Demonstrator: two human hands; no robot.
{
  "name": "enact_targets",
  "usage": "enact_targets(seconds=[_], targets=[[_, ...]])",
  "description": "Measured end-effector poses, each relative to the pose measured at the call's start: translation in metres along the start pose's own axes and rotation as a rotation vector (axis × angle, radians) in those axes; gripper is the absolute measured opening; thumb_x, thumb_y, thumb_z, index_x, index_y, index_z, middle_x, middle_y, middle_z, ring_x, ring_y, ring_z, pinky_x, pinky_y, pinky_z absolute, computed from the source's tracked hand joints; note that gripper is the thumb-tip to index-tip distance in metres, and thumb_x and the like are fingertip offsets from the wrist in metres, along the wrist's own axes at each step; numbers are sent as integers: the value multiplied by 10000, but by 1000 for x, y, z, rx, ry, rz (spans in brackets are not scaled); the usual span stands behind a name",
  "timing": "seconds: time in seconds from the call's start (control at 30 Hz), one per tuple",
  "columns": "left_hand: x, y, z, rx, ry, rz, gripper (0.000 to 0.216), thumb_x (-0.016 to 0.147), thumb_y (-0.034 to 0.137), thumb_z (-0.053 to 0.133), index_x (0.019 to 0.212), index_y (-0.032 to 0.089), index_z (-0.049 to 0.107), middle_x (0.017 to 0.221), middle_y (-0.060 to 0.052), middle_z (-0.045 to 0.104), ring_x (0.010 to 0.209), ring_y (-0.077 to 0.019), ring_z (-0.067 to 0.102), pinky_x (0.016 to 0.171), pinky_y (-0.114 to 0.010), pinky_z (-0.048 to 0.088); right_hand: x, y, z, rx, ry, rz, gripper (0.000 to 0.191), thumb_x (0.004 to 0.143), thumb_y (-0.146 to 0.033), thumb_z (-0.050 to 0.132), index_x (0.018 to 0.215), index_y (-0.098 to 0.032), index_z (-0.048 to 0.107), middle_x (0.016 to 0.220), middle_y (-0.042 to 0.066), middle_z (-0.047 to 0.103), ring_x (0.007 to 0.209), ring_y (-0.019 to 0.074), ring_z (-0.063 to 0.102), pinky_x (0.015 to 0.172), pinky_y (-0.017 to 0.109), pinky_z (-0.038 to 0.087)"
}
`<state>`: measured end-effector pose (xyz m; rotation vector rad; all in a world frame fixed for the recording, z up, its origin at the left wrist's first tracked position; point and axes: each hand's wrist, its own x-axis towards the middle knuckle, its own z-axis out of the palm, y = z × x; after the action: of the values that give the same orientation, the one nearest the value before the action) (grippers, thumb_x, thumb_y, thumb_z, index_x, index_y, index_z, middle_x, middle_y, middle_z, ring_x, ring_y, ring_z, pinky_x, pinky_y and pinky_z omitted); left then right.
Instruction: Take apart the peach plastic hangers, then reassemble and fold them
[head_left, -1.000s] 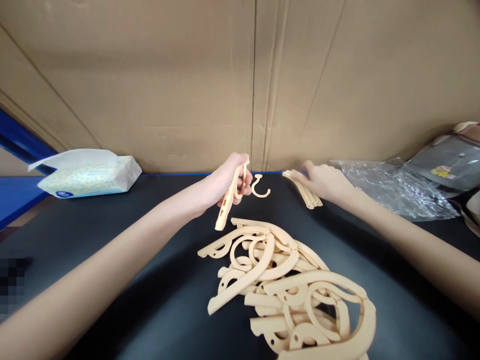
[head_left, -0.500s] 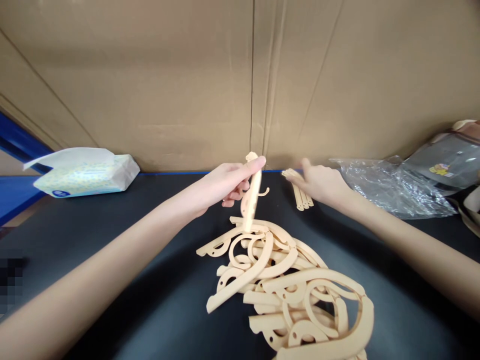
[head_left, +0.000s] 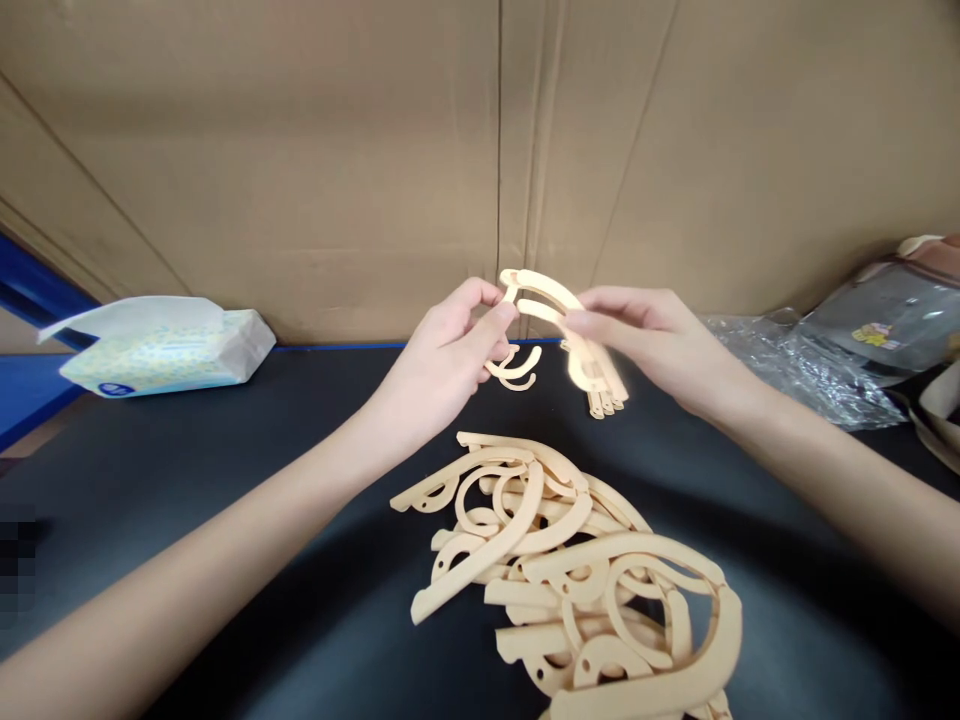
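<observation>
Beige hanger piece (head_left: 538, 291) (curved) spans between left hand (head_left: 450, 345) and right hand (head_left: 645, 335), both pinching its ends.

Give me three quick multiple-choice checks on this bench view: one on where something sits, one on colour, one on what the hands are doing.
1. Where does the tissue pack lie?
A. far left, by the cardboard wall
B. on the pile of hanger parts
C. under the right hand

2. What colour are the hanger parts in the pile?
A. blue
B. pale beige
C. black

3. What is the state of the curved piece?
A. flat on the mat
B. held up between both hands
C. inside the plastic bag

Answers: 1 A, it rests at the mat's left edge. 2 B, all are pale beige. 3 B, the left hand and right hand pinch it above the mat.
</observation>
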<state>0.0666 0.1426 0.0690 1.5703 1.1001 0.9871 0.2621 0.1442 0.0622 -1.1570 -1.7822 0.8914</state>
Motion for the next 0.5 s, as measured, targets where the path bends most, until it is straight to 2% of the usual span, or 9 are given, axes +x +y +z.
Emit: enact_targets(seconds=[0.07, 0.17, 0.3, 0.4, 0.5], targets=[[1, 1, -3, 53, 37, 59, 135, 951, 286, 487, 879, 192, 550, 604, 63, 377, 443, -45, 247, 410, -173, 207, 2, 2, -6, -74, 46, -50, 217, 881, -389, 604, 857, -192, 693, 721, 0, 647, 615, 121, 568, 554, 247, 437], [5, -2, -7, 109, 51, 124, 193, 942, 301, 493, 886, 169, 621, 582, 59, 363, 448, -58, 253, 418, -195, 210, 4, 3, -12, -263, 165, -214, 218, 884, -352, 606, 1026, -204, 680, 873, 24, 690, 746, 162, 615, 632, 278, 461], [7, -7, -7, 186, -23, 184, 251, 959, 277, 443, 785, 158, 580, 587, 55, 384, 468, -64, 297, 452, -202, 249, 3, 5, -15, -769, 282, -423, 252, 958, -324, 474, 1113, -220, 643, 922, 54, 696, 784, 194, 616, 624, 302, 411], [4, -11, -5, 406, -50, 283, 305, 993, 290, 363, 727, 178, 463, 609, 45, 431, 512, -80, 384, 515, -213, 303, 1, 8, -14, -1192, 284, -475, 288, 970, -253, 398, 1127, -196, 632, 851, 77, 700, 693, 206, 605, 528, 309, 304], [1, -16, -1, 770, 9, 325, 294, 1016, 311, 287, 785, 194, 427, 578, 48, 413, 493, -107, 397, 523, -242, 274, 0, 13, -10, -1328, 188, -421, 268, 921, -168, 418, 1093, -164, 625, 817, 77, 705, 565, 188, 562, 481, 307, 213]])
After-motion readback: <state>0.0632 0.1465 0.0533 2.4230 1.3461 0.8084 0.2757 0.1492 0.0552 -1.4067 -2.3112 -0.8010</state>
